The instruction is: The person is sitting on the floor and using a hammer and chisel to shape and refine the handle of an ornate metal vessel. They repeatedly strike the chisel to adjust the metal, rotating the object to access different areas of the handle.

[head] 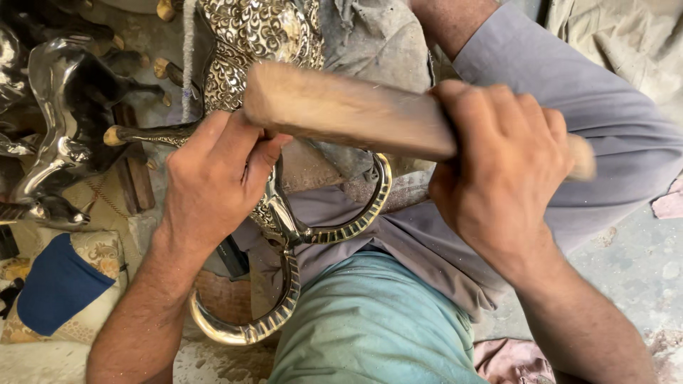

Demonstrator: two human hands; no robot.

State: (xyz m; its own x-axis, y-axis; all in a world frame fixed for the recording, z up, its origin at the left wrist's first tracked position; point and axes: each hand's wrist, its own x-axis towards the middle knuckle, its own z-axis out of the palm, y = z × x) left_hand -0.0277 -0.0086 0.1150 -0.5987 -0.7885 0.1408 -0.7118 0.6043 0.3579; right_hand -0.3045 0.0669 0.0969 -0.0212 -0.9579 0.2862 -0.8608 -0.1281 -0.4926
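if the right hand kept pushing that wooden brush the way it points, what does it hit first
Most likely the left hand, which grips the engraved metal animal figure right at the far end of the wooden brush held by the right hand; depth is unclear.

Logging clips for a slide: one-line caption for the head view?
Left hand steadies an ornate metal animal figure with curved horns while right hand grips a wooden brush.

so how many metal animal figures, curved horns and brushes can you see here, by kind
metal animal figures: 2, an engraved one under the left hand, a plain shiny one at left
curved horns: 2
wooden brushes: 1, in the right hand
total: 5
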